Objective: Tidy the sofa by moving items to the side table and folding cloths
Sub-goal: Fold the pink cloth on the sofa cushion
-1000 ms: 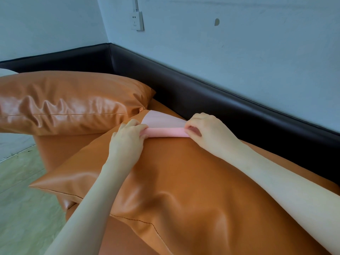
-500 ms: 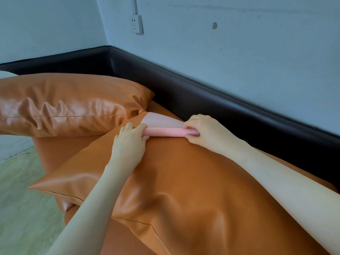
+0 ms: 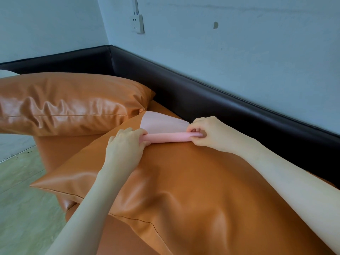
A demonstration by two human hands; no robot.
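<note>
Nearest to me, the large orange cushion (image 3: pixel 193 190) lies flat across the sofa (image 3: pixel 55 153) and serves as my working surface. I judge its broad, smooth top suits rolling better than the narrow seat showing beside it. On its far part lies the pink cloth (image 3: pixel 165 138), the task's item, partly rolled into a tight tube, its unrolled flap spreading away from me toward the wall. My left hand (image 3: pixel 127 144) grips the tube's left end with curled fingers; my right hand (image 3: pixel 206 133) pinches the right end, fingertips tucked against the roll. Holding both ends, I judge, keeps the roll even and stops it springing open. Beyond, a second orange cushion (image 3: pixel 70 103) rests against the dark backrest (image 3: pixel 202 96), near the flap's far tip. Farthest off, a white socket (image 3: pixel 138 23) sits on the pale wall (image 3: pixel 239 43). I can read no brand, label or writing anywhere; no side table is in view.
</note>
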